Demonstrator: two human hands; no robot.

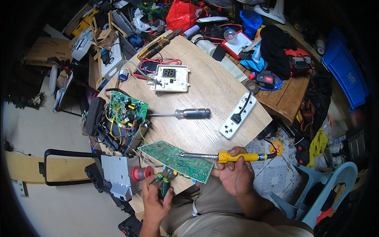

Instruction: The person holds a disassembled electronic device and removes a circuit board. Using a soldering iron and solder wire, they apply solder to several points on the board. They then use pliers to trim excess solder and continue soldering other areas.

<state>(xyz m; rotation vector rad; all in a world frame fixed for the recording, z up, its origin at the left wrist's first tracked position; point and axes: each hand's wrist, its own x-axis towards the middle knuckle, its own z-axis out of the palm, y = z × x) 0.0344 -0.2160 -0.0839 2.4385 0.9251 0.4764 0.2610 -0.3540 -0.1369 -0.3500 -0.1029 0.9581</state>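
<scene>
My right hand [239, 179] is closed around the yellow handle of a soldering iron [252, 157]. The iron's metal barrel lies across a green circuit board [167, 155], tip near the middle of its solder side. That board is tilted over the table's near edge, and a finger of my right hand meets its right end. In my left hand [153, 197] are green-and-black pliers [164, 189], their jaws close under the board's lower edge. Beside them stands a red spool of solder wire [137, 173]. Components on the board's underside are mostly hidden.
On the wooden table [185, 134] lie a screwdriver [192, 113], a white power strip [238, 115] and a white display module [169, 78]. A second wired circuit board [128, 106] sits in a black housing at left. A blue plastic chair [329, 183] stands at right.
</scene>
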